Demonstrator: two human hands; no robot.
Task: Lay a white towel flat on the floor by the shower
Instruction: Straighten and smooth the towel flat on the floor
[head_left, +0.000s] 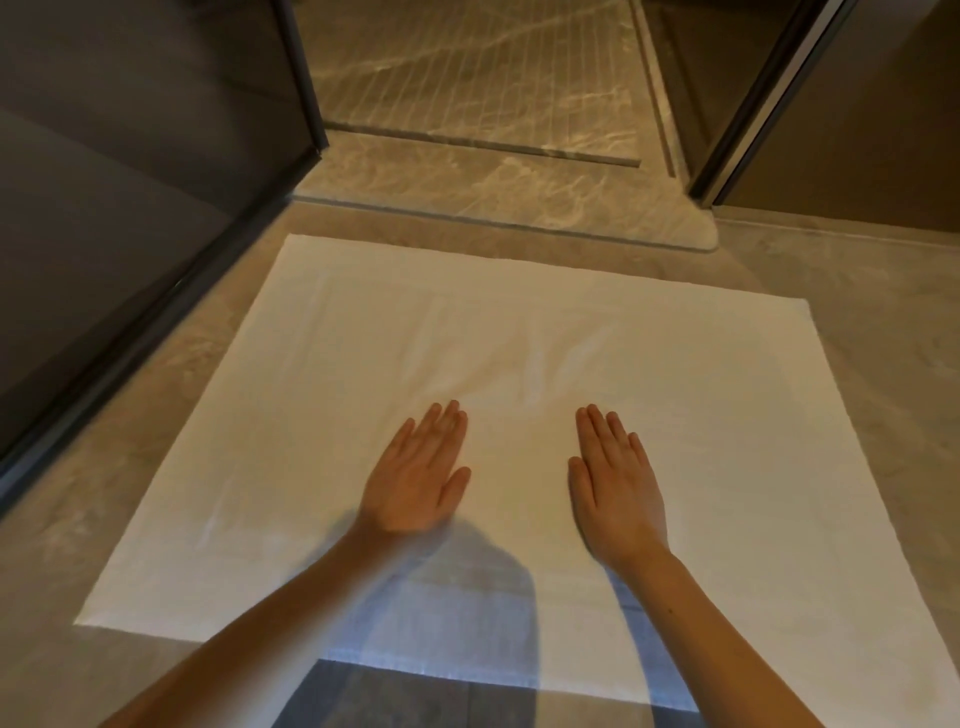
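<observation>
Over on the left stands the dark glass shower panel, and the white towel is spread on the floor just beside it, its far edge running close along the marble shower threshold. The near-left corner lies flat, with no fold showing.

Coming in to the middle, the left hand is palm-down on the cloth, fingers straight and together, grasping nothing; it looks a little blurred. Just to its right, apart from it, the right hand lies the same way, flat and released, pressing on the towel. Faint creases show in the fabric beyond the fingertips.

This looks like thin, soft, light cloth. It should wrinkle easily and may slide on that smooth stone floor. To shift it, the corners or a hem are probably the best places to pinch; for flattening, open palms swept from the centre outward should do.

On the right, the towel's edge sits straight and apparently flat.
</observation>
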